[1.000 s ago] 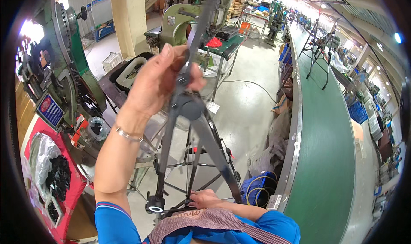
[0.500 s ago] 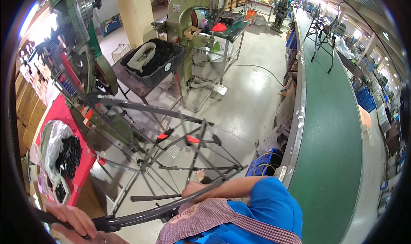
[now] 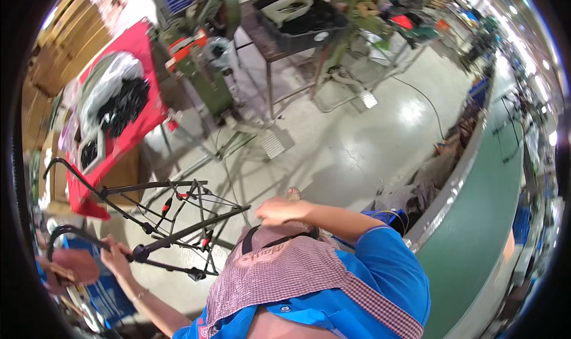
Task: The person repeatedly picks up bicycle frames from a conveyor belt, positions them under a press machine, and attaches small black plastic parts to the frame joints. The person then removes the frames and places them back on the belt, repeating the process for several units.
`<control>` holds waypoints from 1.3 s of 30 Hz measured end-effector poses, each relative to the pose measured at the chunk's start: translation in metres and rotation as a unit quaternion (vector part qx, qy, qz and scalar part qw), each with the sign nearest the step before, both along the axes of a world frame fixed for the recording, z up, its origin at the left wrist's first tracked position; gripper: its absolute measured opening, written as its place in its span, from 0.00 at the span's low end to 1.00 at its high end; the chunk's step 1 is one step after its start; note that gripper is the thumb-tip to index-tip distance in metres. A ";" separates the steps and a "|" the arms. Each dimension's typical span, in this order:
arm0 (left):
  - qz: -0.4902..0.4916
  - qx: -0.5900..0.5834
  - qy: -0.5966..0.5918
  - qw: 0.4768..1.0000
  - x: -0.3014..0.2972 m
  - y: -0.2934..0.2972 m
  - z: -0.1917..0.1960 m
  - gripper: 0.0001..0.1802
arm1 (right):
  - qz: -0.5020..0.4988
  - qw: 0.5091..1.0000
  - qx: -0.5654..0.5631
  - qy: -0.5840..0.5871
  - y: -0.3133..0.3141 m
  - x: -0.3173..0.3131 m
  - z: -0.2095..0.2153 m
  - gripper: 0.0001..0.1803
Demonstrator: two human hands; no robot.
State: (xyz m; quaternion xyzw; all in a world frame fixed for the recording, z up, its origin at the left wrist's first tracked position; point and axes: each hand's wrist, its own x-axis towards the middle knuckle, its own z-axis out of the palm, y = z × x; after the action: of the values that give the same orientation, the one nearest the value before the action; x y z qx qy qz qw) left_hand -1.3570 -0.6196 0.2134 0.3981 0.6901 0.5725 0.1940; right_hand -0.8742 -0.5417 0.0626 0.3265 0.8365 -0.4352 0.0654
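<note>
A black folding stroller frame (image 3: 169, 241), with curved handles, crossed tubes and small red parts, stands tilted at my left above the floor. My left hand (image 3: 116, 258) is wrapped round its tube just below the nearer curved handle. In front of my waist, my right hand (image 3: 281, 211) has its fingers curled, close to the end of one frame tube but seemingly apart from it. Whatever it may hold is hidden. A dark strap (image 3: 285, 239) lies across my checked apron (image 3: 267, 273) below that hand.
A red-topped table (image 3: 156, 95) with black parts in plastic stands at left. Beyond are a green machine (image 3: 208, 89) and a black bin (image 3: 303, 32) on a stand. A green conveyor (image 3: 476, 244) runs along my right, bearing another dark frame (image 3: 508, 130). A blue crate (image 3: 389, 220) sits beside it.
The frame has swung left and down, and its tubes lie closer together. My right hand has come off its tube. The view has turned, shifting the surroundings.
</note>
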 end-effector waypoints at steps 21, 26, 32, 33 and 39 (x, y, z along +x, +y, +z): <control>0.217 -0.328 0.026 0.919 0.028 0.103 -0.298 0.16 | -0.278 0.928 0.202 0.141 0.442 0.039 0.057 0.14; 0.033 -0.331 0.080 0.940 0.176 0.219 -0.220 0.16 | -0.219 0.911 0.324 0.130 0.545 -0.005 0.054 0.12; -0.006 -0.310 0.103 0.945 0.188 0.251 -0.195 0.14 | 0.026 0.458 0.833 -0.310 0.680 -0.024 -0.129 0.21; -0.002 -0.318 0.096 0.943 0.181 0.255 -0.193 0.13 | 0.105 0.254 0.891 -0.360 0.701 -0.019 -0.143 0.24; 0.059 -0.293 0.112 0.948 0.115 0.280 -0.190 0.11 | -0.050 0.816 0.554 -0.156 0.651 -0.025 -0.065 0.33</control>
State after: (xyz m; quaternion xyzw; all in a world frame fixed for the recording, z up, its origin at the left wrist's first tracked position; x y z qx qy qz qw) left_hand -1.2418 -0.3394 0.0232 0.3441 0.8667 0.3074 0.1893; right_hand -0.8988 0.1091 -0.0019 0.4122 0.8974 0.1563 -0.0189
